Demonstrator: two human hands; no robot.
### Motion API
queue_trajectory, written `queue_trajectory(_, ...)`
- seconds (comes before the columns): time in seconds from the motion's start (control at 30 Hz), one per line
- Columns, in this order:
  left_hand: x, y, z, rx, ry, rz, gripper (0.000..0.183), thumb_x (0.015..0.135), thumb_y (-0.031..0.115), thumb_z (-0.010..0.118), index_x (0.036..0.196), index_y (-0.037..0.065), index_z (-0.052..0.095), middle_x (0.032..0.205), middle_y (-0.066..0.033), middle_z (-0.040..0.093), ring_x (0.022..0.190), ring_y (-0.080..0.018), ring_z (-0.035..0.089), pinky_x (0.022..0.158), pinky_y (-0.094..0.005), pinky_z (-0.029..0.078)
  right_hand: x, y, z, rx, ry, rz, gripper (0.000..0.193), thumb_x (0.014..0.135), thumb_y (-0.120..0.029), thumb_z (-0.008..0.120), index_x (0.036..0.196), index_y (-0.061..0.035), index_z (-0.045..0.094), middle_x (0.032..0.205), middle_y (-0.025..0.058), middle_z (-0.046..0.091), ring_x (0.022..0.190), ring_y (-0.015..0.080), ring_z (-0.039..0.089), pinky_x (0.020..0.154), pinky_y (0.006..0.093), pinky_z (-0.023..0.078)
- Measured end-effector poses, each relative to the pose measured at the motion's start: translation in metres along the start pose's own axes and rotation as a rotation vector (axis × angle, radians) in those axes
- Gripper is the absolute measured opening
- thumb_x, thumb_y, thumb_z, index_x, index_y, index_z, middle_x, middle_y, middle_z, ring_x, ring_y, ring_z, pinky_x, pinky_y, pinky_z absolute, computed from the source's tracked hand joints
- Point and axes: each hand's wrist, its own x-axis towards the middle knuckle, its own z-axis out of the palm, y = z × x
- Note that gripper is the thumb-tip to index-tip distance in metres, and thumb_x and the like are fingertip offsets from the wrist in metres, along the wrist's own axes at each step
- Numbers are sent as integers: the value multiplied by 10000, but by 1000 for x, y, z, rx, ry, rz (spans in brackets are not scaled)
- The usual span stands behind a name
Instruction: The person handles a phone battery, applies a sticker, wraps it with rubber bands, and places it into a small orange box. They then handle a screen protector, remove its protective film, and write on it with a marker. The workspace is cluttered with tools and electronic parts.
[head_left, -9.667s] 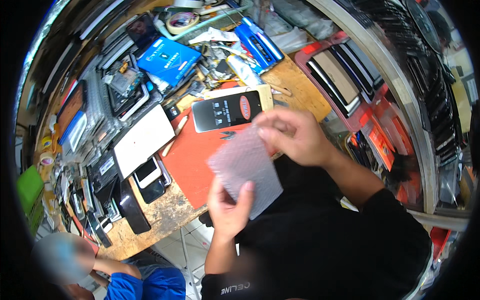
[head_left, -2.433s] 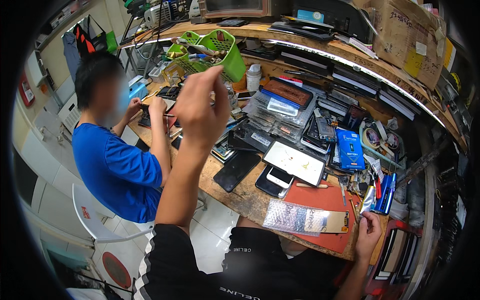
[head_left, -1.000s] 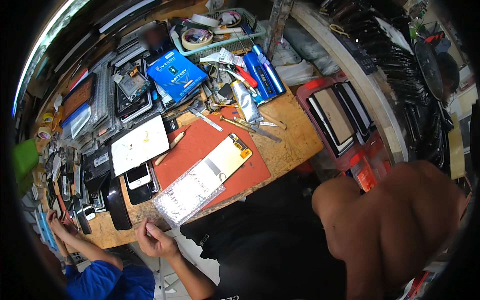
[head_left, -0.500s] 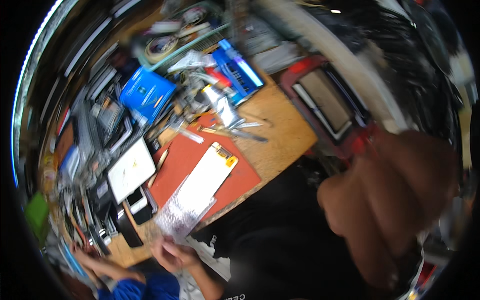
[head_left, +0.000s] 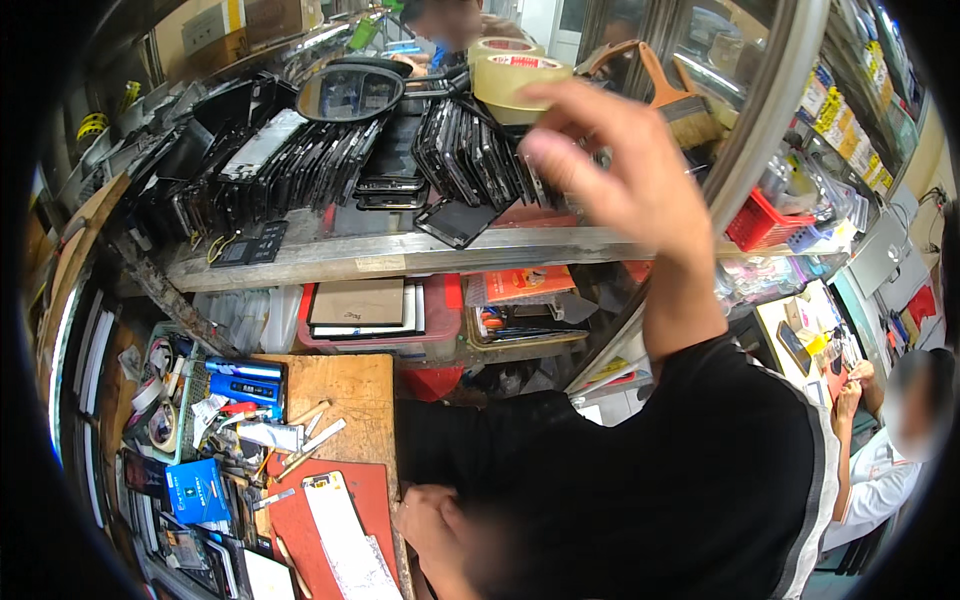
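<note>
My right hand (head_left: 625,165) is raised over the metal shelf, fingers and thumb apart, in front of clear packing tape rolls (head_left: 510,85). Its fingertips overlap the near roll's edge; whether they touch it I cannot tell. Low down, my left hand (head_left: 435,525) has curled fingers beside the bench edge; what they hold, if anything, is hidden. Left of it, a white-backed phone screen (head_left: 335,515) with a gold connector end lies on a red mat (head_left: 375,490). Rows of dark phone screens (head_left: 465,150) stand on edge along the shelf, left of my right hand.
A round mirror (head_left: 350,93) lies over the screens. Right of the tape is a wide brush (head_left: 690,115). A blue box (head_left: 197,490) and tweezers (head_left: 315,445) crowd the bench's left side. Two other people are nearby: one behind the shelf, one seated at right.
My view has swung right and up from the bench to the shelf. My right hand now reaches up at the tape rolls; my left hand is beside the bench edge.
</note>
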Motion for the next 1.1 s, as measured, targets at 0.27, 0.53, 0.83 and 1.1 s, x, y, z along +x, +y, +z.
queue_trajectory(0.27, 15, 22, -3, -99, 142, -13, 303, 781, -98, 643, 1040, 39, 718, 971, -138, 736, 834, -341, 725, 692, -440, 550, 2, 77, -31, -605, -465, 522, 286, 955, -151, 587, 1157, 9, 712, 1087, 312, 739, 1089, 483, 700, 950, 569, 543)
queue_trajectory(0.53, 0, 24, -8, -112, 189, -41, 216, 848, -106, 603, 1016, -6, 694, 923, -169, 690, 804, -341, 685, 701, -407, 536, 17, 145, -24, -421, -492, 492, 447, 883, -63, 573, 1292, 89, 672, 1225, 344, 720, 1223, 462, 685, 1058, 486, 514)
queue_trajectory(0.83, 6, 16, -12, -167, 199, -8, 256, 808, -106, 654, 1017, 23, 726, 958, -148, 727, 844, -334, 726, 688, -412, 570, 7, 141, -35, -437, -350, 559, 538, 877, -128, 580, 1388, 34, 625, 1348, 360, 669, 1383, 433, 598, 1156, 469, 466)
queue_trajectory(1.1, -4, 12, -21, -141, 303, -109, 325, 810, -96, 722, 1106, 40, 719, 1006, -120, 721, 881, -316, 725, 743, -407, 584, 36, -4, -14, -33, 128, 321, 330, 1063, -237, 690, 1319, -31, 720, 1037, 66, 757, 979, 126, 698, 854, 275, 535)
